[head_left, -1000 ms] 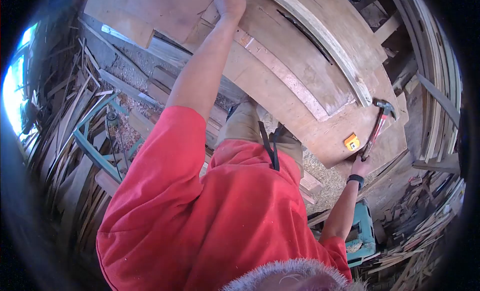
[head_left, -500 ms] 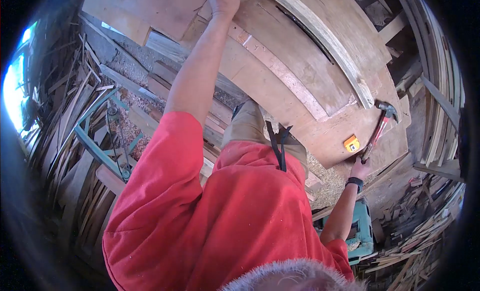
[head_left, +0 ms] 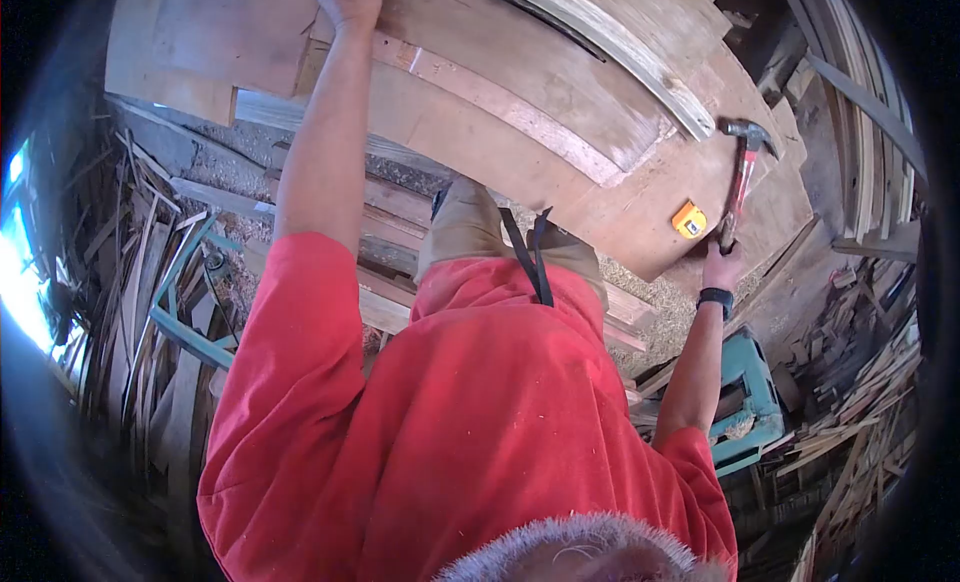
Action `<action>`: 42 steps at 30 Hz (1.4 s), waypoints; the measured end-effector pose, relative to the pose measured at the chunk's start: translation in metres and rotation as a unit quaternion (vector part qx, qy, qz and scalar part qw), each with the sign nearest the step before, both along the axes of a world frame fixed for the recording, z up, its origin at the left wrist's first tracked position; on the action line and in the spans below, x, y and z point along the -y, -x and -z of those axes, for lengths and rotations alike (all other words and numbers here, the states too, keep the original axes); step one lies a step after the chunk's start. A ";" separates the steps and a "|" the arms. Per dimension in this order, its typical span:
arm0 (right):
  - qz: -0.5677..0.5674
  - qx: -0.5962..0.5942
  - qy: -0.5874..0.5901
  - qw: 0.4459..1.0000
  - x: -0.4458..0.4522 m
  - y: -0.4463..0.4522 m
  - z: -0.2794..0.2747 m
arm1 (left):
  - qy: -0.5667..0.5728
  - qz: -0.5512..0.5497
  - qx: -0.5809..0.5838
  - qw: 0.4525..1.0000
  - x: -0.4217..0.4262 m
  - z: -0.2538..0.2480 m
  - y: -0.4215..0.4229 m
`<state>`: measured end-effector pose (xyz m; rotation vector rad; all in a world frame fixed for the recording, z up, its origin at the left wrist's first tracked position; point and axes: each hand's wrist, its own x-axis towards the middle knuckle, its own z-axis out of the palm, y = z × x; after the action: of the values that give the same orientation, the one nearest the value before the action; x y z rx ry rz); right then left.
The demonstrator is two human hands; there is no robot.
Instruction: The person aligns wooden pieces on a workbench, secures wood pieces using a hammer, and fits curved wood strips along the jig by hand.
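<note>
My right hand [head_left: 722, 267] is closed around the lower handle of a claw hammer [head_left: 742, 177] with a red shaft and dark metal head. The hammer is over the right end of the plywood worktop [head_left: 560, 207], its head pointing away from me. Just left of the handle lies a yellow tape measure [head_left: 689, 220]. My left hand [head_left: 350, 2] is at the top edge of the view, over the boards on the far left; its fingers are cut off or hidden. A long pale wooden strip [head_left: 640, 72] runs across the worktop, with a thin dark rod [head_left: 545, 22] beside it.
A flat pinkish wood strip [head_left: 520, 117] lies along the worktop. Timber planks [head_left: 385, 217] and sawdust are below its near edge. A green machine frame [head_left: 745, 397] is by my right arm, another green metal frame [head_left: 180, 327] at left. Scrap wood [head_left: 860, 382] is piled at right.
The view has shifted, so the worktop appears further up and left. My right hand has moved the hammer slightly away from me relative to the tape measure. My left hand stays over the boards.
</note>
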<state>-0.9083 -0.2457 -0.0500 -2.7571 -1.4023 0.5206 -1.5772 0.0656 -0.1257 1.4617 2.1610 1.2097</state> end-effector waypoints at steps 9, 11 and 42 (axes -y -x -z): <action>0.016 -0.180 -0.052 0.982 -0.001 -0.006 -0.034 | -0.017 0.012 -0.013 1.000 -0.001 0.002 0.001; 0.037 -0.159 -0.037 0.986 -0.006 0.013 -0.048 | -0.032 0.018 -0.013 0.999 -0.001 0.004 0.002; 0.051 -0.482 -0.090 0.870 -0.084 0.228 -0.099 | -0.065 -0.038 -0.069 0.995 0.001 -0.007 -0.014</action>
<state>-1.1362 -0.1618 0.0489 -1.8722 -0.9465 1.3975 -1.5632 0.0644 -0.1186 1.5694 2.2861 1.3342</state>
